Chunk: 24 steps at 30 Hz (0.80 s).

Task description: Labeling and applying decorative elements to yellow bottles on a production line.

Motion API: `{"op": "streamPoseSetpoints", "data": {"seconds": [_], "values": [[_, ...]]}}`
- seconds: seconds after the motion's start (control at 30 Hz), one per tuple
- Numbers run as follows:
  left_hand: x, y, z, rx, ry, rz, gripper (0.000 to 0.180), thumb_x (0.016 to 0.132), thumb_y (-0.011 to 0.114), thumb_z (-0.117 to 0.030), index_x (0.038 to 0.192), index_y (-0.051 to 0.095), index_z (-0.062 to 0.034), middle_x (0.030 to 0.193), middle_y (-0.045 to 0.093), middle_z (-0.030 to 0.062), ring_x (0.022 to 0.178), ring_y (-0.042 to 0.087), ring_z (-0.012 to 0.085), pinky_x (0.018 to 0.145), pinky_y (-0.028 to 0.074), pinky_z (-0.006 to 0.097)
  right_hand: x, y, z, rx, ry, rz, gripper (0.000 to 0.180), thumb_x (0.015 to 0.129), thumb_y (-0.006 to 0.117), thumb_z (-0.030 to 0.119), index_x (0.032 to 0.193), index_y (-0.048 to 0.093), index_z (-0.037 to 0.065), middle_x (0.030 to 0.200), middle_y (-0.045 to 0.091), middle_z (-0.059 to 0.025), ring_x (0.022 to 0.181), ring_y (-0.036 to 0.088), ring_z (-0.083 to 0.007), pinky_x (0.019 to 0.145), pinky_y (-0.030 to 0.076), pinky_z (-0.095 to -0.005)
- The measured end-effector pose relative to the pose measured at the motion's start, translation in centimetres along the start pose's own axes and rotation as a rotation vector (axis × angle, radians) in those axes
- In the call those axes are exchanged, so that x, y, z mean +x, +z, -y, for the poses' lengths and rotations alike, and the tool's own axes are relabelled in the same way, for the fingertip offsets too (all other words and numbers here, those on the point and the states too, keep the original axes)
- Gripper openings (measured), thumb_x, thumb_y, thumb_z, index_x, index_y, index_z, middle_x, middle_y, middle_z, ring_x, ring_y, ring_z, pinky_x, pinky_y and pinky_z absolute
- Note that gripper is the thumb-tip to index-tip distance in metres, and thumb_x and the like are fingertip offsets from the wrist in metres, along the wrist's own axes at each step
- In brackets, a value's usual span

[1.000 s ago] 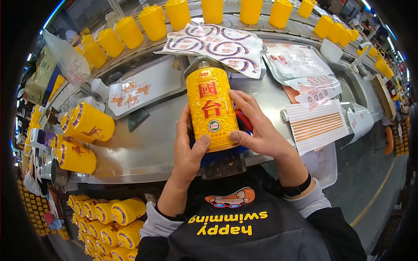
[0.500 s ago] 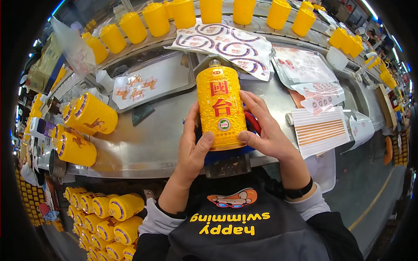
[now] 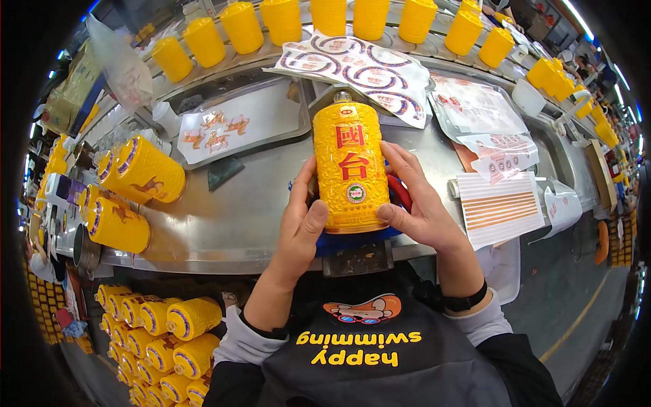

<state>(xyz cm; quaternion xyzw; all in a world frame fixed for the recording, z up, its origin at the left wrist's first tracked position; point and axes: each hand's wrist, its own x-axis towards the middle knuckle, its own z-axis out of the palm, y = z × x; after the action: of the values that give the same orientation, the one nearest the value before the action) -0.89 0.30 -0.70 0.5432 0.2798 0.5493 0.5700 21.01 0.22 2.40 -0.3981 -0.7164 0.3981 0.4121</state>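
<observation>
A yellow embossed bottle (image 3: 350,169) with large red characters and a round green-and-white emblem stands nearly upright between my hands, its front toward me. Its short clear neck is bare. My left hand (image 3: 303,214) grips the lower left side, thumb on the front edge. On the other side, my right hand (image 3: 417,203) wraps the lower right, thumb likewise at the front. Something blue and red (image 3: 400,193) shows behind the bottle, mostly hidden.
Yellow bottles lie at left (image 3: 142,169), and more are stacked below the table (image 3: 193,319). Others line a conveyor (image 3: 329,17) at the back. Decal sheets (image 3: 363,74) spread behind the bottle; a tray (image 3: 291,112) holds horse-like decals (image 3: 217,129). A brown-striped sheet (image 3: 502,207) lies right.
The bottle and both hands have shifted slightly right in the picture, the grip unchanged. Yellow bottles along the back conveyor have changed position.
</observation>
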Motion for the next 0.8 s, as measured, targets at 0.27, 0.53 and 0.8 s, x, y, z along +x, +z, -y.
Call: {"op": "streamPoseSetpoints", "data": {"seconds": [0.27, 0.53, 0.8], "values": [[-0.3, -0.2, -0.1, 0.119, -0.018, 0.057, 0.075, 0.099, 0.056, -0.034, 0.151, 0.019, 0.006, 0.149, 0.037, 0.0202, 0.139, 0.036, 0.0267, 0.115, 0.025, 0.036, 0.0, 0.1, -0.5, -0.012, -0.02, -0.012, 0.087, 0.088, 0.069, 0.042, 0.149, 0.028, -0.004, 0.15, 0.028, -0.0219, 0.139, 0.033, -0.0333, 0.114, 0.03, -0.0395], [-0.1, 0.4, -0.2, 0.124, -0.017, 0.011, 0.082, 0.094, 0.064, -0.036, 0.149, 0.021, 0.0076, 0.144, 0.041, 0.0216, 0.136, 0.04, 0.0275, 0.114, 0.029, 0.037, -0.1, 0.1, -0.3, -0.037, -0.008, -0.011, 0.087, 0.088, 0.068, 0.043, 0.15, 0.028, -0.003, 0.15, 0.028, -0.022, 0.14, 0.032, -0.0337, 0.114, 0.03, -0.0398], [0.0, 0.6, -0.3, 0.122, -0.04, -0.021, 0.082, 0.094, 0.065, -0.036, 0.148, 0.022, 0.0086, 0.143, 0.041, 0.022, 0.134, 0.042, 0.0277, 0.113, 0.03, 0.038, 0.0, 0.0, -0.1, -0.069, -0.008, -0.009, 0.086, 0.089, 0.067, 0.044, 0.15, 0.028, -0.003, 0.15, 0.028, -0.0224, 0.14, 0.032, -0.0341, 0.114, 0.03, -0.0402]]}}
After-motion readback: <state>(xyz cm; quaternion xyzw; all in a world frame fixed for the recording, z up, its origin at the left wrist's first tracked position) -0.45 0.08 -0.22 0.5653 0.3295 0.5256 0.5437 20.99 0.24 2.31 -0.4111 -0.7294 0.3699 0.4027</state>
